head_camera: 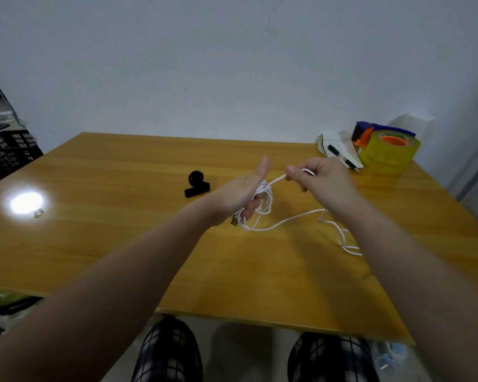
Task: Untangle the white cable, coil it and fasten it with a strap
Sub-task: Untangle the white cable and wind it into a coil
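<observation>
White cable (pixel 287 220), light and limp, is half-coiled over the counter (pixel 149 244); I note left hand (pixel 240 193) fingers (pixel 250 210) curled round the loops, right hand (pixel 319 179) pinching the free run, the best hold.

A plain home or workroom corner: wooden bench (pixel 122 244), bare wall (pixel 232 64), tape dispenser (pixel 384 144), black crate (pixel 9 153).
</observation>
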A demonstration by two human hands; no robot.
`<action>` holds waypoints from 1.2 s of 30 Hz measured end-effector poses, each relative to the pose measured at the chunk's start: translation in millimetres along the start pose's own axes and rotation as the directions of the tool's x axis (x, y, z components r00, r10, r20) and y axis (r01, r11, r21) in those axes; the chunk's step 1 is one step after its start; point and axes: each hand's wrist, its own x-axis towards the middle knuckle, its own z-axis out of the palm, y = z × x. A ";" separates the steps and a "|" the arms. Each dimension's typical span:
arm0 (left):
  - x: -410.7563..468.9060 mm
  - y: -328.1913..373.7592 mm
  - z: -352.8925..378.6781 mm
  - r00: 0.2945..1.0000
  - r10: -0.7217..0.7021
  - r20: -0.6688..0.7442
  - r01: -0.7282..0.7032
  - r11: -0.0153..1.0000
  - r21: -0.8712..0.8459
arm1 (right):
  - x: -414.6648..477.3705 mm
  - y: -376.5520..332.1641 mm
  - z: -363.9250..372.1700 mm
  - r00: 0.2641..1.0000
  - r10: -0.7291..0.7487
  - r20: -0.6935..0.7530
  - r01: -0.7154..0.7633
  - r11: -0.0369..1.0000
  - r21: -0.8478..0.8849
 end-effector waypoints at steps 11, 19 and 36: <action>2.1 -16.1 14.2 0.958 0.166 0.234 0.068 0.660 -0.748 | -17.8 15.1 26.5 0.862 0.210 0.462 -0.478 0.642 0.600; 9.4 -7.9 17.8 0.998 0.021 -0.051 -0.047 0.809 -0.585 | -31.2 1.5 35.4 0.886 0.136 0.443 -0.337 0.845 0.415; 11.5 3.5 19.6 0.886 0.174 -0.430 -0.230 0.970 -0.081 | -24.4 9.5 55.1 0.977 0.191 -0.091 -0.124 0.866 0.485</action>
